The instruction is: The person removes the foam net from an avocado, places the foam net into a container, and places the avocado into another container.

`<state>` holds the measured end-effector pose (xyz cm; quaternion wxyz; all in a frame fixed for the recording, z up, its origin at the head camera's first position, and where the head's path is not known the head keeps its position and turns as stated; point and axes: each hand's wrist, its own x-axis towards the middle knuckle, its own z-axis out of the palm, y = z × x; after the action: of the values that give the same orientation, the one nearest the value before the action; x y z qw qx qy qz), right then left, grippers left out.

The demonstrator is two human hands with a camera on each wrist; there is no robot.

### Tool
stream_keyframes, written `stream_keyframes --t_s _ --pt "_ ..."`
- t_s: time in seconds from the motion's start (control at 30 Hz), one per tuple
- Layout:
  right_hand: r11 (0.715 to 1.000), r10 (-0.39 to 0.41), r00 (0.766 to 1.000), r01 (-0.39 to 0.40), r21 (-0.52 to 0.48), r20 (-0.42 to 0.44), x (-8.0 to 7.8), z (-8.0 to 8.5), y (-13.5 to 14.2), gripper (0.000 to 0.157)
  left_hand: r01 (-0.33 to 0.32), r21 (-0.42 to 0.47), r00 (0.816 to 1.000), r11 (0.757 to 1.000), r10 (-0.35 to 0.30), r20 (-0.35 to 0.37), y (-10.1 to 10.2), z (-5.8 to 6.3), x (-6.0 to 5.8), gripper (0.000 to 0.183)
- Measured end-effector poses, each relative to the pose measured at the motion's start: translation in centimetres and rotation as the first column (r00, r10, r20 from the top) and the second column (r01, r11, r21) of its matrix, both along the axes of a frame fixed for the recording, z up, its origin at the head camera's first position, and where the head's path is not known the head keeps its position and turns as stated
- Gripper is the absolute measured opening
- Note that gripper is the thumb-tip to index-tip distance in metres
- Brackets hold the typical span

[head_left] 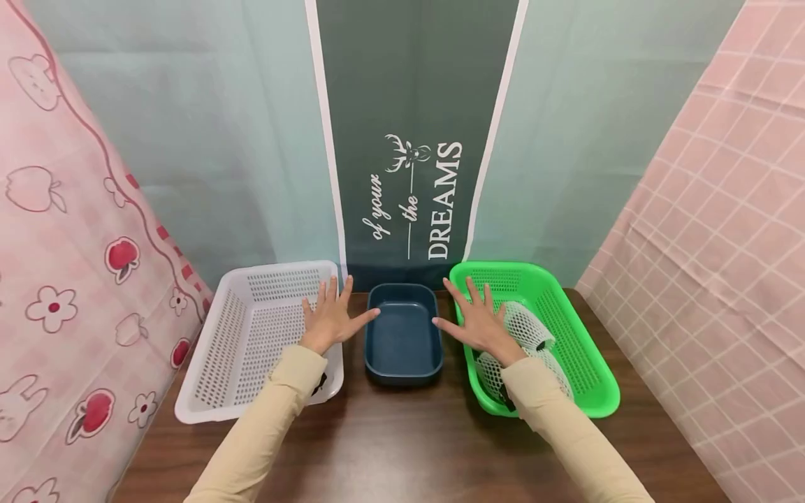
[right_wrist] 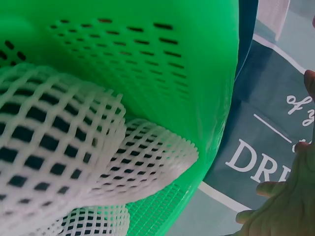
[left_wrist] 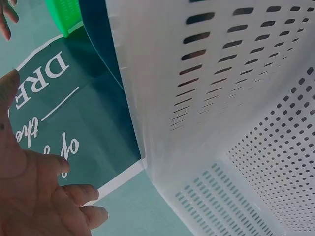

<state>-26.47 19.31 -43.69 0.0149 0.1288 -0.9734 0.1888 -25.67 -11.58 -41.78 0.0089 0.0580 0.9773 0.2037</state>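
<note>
My left hand (head_left: 330, 321) is spread with straight fingers above the right side of a white plastic basket (head_left: 207, 342), holding nothing. Over the left side of a green basket (head_left: 591, 349), my right hand (head_left: 479, 323) is spread the same way, also holding nothing. Between the two baskets stands a dark blue rectangular dish (head_left: 403, 342). White foam net sleeves (head_left: 527, 325) lie in the green basket, with something dark inside them; the right forearm partly covers them. In the right wrist view the foam net sleeves (right_wrist: 54, 142) fill the lower left.
All three containers stand on a dark brown wooden table (head_left: 390, 447). A green-grey cloth with lettering (head_left: 415, 140) hangs behind them. Pink patterned cloths hang at the left (head_left: 75, 279) and right (head_left: 717, 244). A small black spot (head_left: 319, 383) shows at the white basket's near right corner.
</note>
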Motion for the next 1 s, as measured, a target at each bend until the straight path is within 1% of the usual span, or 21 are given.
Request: stream_keyframes --t_s 0.27,0.43,0.57,0.77,0.87,1.0 --pt "1.000 0.017 0.996 -0.017 0.000 -0.085 -0.4 0.4 0.5 0.086 0.017 -0.004 1.000 1.000 -0.017 -0.010 0.1 0.6 0.0 0.099" --pt "0.999 0.023 0.991 -0.028 -0.038 -0.132 0.0 0.7 0.8 0.084 0.039 0.029 0.999 0.999 -0.039 -0.015 0.7 0.8 0.4 0.099" --pt "0.997 0.018 0.989 -0.029 -0.070 -0.145 0.5 1.0 1.3 0.080 0.058 0.069 0.998 0.996 -0.056 -0.031 1.2 0.9 0.9 0.098" --pt "0.992 0.024 0.988 -0.042 -0.115 -0.155 1.0 1.4 2.3 0.080 0.089 0.140 0.993 0.986 -0.076 -0.095 2.0 1.2 1.4 0.097" --pt "0.989 0.026 0.987 -0.048 -0.138 -0.157 1.2 1.5 2.8 0.080 0.106 0.169 0.989 0.980 -0.086 -0.124 2.6 1.5 1.7 0.097" --pt "0.984 0.027 0.984 -0.056 -0.167 -0.176 1.6 1.4 3.4 0.076 0.120 0.211 0.983 0.970 -0.086 -0.162 3.5 1.6 2.0 0.096"
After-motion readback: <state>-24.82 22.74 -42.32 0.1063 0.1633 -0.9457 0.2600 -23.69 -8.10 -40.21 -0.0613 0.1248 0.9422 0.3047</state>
